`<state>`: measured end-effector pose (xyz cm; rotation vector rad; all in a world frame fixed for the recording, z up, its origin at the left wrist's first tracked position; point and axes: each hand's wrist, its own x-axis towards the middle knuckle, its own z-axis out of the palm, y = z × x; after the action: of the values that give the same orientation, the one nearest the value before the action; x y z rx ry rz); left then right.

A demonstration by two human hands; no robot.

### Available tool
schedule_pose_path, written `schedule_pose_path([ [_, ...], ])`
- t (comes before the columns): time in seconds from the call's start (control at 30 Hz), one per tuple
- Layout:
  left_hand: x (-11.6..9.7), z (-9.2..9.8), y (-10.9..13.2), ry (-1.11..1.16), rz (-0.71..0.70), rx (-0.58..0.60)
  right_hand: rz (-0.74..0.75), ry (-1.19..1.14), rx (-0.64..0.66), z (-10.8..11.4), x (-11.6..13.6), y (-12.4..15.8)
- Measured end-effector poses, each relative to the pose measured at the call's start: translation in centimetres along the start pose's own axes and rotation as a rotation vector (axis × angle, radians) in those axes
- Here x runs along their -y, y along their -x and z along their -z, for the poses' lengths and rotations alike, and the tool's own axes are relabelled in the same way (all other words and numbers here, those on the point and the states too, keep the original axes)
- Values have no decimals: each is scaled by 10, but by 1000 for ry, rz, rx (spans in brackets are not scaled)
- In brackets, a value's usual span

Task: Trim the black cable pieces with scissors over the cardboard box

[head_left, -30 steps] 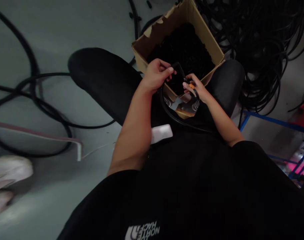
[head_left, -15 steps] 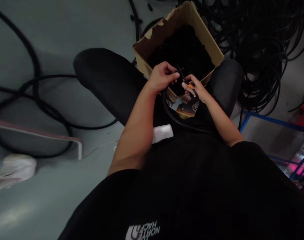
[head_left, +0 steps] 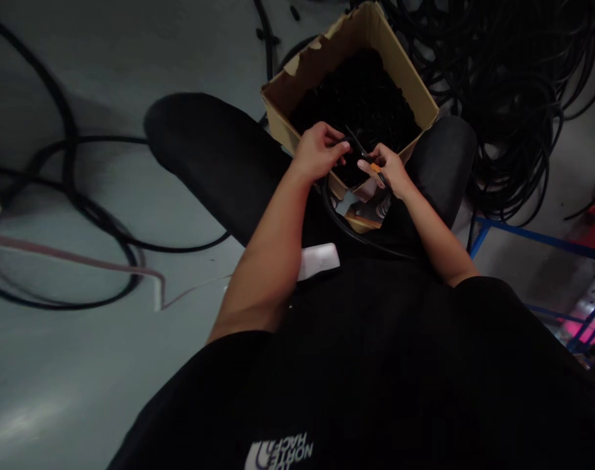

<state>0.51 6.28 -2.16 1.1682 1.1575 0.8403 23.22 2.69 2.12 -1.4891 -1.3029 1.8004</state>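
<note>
My left hand is closed, thumb against fingers, near the upper end of a black hose or cable. From there the hose loops down over my lap. In my right hand is a pair of scissors with orange and black handles. Their dark blades point up and left, close to my left fingertips. Both hands are over the near corner of a cardboard box, which stands between my knees and holds many small black pieces. Darkness hides exactly what lies between the left fingers.
Tangled black hoses pile up at the upper right. A black hose coils on the floor at the left, by a pale strip. A white device lies on my lap. A blue metal frame stands at the right.
My right hand and the scissors have shifted slightly right, away from my left hand. The hose at the left has moved a little, and a pale shoe-like shape there has left its place.
</note>
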Motion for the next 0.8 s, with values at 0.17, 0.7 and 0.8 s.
schedule_pose_path([
  [0.17,10,1,-3,-51,24,-4,-60,-3,-143,-1,-21,-4],
  [0.7,-12,5,-1,-16,314,-33,-39,-11,-24,14,-57,-14],
  [0.8,-20,5,1,45,297,-19,-17,-55,-29,12,-58,-16],
])
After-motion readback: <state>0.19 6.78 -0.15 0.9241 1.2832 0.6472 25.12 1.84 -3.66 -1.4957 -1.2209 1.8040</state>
